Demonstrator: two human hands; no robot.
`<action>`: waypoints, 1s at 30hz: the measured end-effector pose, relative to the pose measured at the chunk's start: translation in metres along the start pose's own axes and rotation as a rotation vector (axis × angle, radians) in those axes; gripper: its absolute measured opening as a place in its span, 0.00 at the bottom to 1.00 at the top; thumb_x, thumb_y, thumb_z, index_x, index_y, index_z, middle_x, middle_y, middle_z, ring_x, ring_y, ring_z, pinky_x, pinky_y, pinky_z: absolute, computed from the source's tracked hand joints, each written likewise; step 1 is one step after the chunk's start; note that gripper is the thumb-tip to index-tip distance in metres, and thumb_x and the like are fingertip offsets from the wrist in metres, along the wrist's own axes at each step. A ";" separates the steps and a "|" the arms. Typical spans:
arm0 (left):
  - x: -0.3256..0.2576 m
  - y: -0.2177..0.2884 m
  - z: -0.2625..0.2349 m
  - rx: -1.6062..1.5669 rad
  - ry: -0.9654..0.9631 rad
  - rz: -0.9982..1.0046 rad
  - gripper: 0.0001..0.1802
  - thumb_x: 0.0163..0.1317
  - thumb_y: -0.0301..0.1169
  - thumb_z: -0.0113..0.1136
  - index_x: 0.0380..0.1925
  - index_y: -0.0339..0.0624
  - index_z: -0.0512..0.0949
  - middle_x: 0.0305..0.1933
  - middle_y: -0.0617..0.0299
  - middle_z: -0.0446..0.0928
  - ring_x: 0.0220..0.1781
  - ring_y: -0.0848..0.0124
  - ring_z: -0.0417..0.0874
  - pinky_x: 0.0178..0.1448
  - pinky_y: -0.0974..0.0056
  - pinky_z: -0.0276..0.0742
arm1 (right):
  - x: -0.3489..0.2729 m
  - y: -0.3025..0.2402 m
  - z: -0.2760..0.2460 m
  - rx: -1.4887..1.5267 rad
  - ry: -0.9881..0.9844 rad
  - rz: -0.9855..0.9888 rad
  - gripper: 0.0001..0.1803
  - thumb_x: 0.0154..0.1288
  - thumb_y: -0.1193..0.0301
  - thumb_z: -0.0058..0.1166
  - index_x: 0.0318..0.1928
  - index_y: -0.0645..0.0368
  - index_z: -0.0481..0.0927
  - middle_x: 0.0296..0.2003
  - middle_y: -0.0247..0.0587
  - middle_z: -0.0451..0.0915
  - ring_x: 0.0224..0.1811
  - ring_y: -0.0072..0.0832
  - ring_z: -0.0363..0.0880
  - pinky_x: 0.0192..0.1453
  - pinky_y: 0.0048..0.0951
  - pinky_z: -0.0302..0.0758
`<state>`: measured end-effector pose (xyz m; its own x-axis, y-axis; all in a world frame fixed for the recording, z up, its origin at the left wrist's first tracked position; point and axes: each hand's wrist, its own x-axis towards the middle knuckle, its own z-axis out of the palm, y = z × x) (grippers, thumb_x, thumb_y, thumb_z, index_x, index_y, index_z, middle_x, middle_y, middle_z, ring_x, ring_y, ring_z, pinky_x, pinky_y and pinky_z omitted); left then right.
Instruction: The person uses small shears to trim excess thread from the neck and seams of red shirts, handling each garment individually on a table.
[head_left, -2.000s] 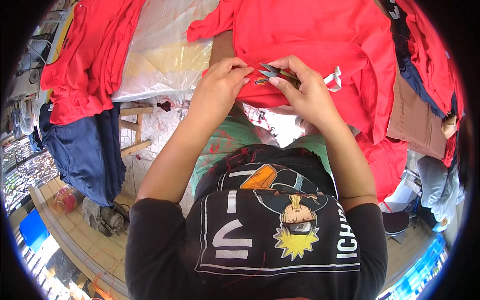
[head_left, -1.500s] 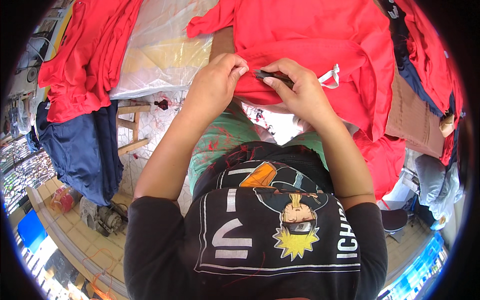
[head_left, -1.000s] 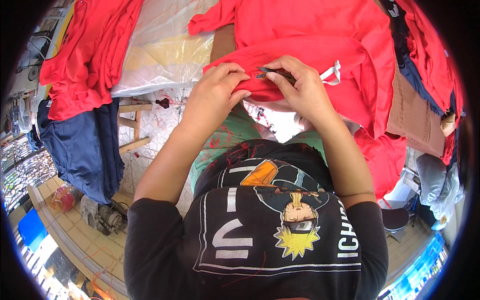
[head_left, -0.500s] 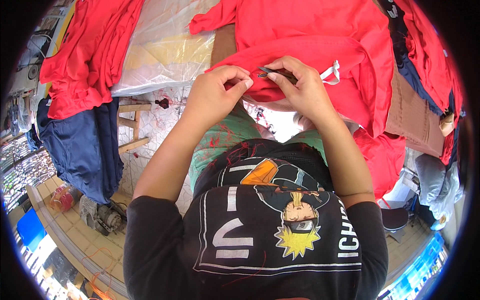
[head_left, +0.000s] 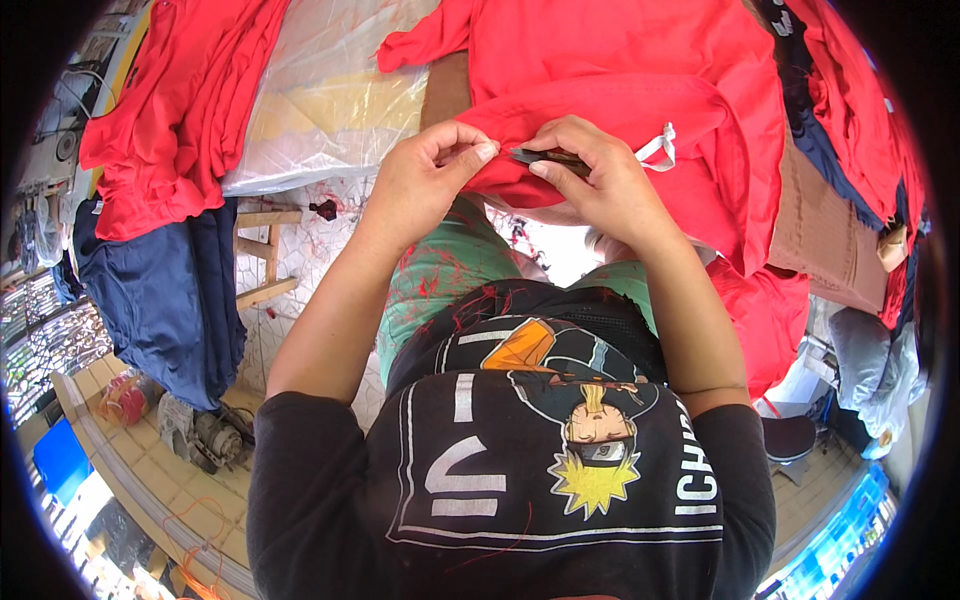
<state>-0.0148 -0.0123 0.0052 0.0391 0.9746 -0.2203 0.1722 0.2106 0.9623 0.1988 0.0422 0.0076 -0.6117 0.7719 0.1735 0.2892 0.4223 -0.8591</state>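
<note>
My left hand point(head_left: 425, 178) is closed in a pinch at the near edge of a red garment point(head_left: 620, 110), thumb against forefinger. Between those fingertips I cannot make out whether it is cloth or a thread. Close by on the right, my right hand point(head_left: 600, 175) grips small dark thread snips point(head_left: 548, 158), their pointed tip toward my left fingertips. The snips lie just over the red cloth; whether the blades touch it I cannot tell. A white drawstring point(head_left: 660, 147) lies on the garment, right of my right hand.
Clear plastic sheeting point(head_left: 330, 95) covers the surface at the left. Red clothes point(head_left: 190, 100) and navy cloth point(head_left: 165, 290) hang beyond it. A cardboard box point(head_left: 835, 235) stands at the right. Red thread scraps point(head_left: 440, 280) cling to my green trousers. A wooden frame point(head_left: 268, 255) stands low left.
The snips' tip has shifted slightly left and down, closer to my left fingertips. A small coloured mark on the red cloth, visible before, is now hidden. Both hands keep their grip.
</note>
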 end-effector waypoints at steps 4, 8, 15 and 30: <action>-0.013 0.005 -0.012 0.062 -0.013 0.181 0.09 0.67 0.30 0.58 0.39 0.34 0.79 0.46 0.60 0.82 0.49 0.74 0.80 0.58 0.68 0.73 | 0.003 -0.001 -0.001 -0.161 -0.001 -0.022 0.10 0.60 0.74 0.60 0.42 0.59 0.80 0.36 0.43 0.78 0.38 0.40 0.81 0.41 0.35 0.76; -0.069 0.013 -0.113 0.320 -0.353 -0.337 0.11 0.63 0.32 0.62 0.42 0.38 0.82 0.46 0.60 0.82 0.49 0.70 0.81 0.55 0.66 0.74 | 0.005 0.003 -0.017 -0.216 0.111 -0.046 0.10 0.61 0.73 0.60 0.44 0.59 0.80 0.36 0.42 0.79 0.36 0.37 0.81 0.40 0.33 0.76; -0.122 0.056 -0.136 1.463 0.350 -0.427 0.17 0.64 0.37 0.57 0.51 0.47 0.80 0.66 0.49 0.70 0.72 0.53 0.64 0.71 0.34 0.49 | 0.007 -0.020 -0.027 -0.167 0.299 0.137 0.12 0.63 0.71 0.61 0.46 0.61 0.80 0.30 0.36 0.78 0.28 0.20 0.72 0.34 0.23 0.71; 0.016 0.052 -0.113 -0.322 0.624 0.682 0.12 0.66 0.22 0.53 0.49 0.42 0.71 0.47 0.62 0.76 0.36 0.81 0.79 0.28 0.79 0.71 | -0.044 -0.049 -0.088 -0.174 0.923 0.066 0.13 0.64 0.73 0.61 0.48 0.62 0.78 0.36 0.34 0.79 0.33 0.19 0.74 0.39 0.21 0.73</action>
<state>-0.1164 0.0229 0.0698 -0.5135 0.7400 0.4345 0.0256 -0.4929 0.8697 0.2760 0.0294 0.0842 0.2137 0.8366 0.5044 0.4543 0.3720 -0.8095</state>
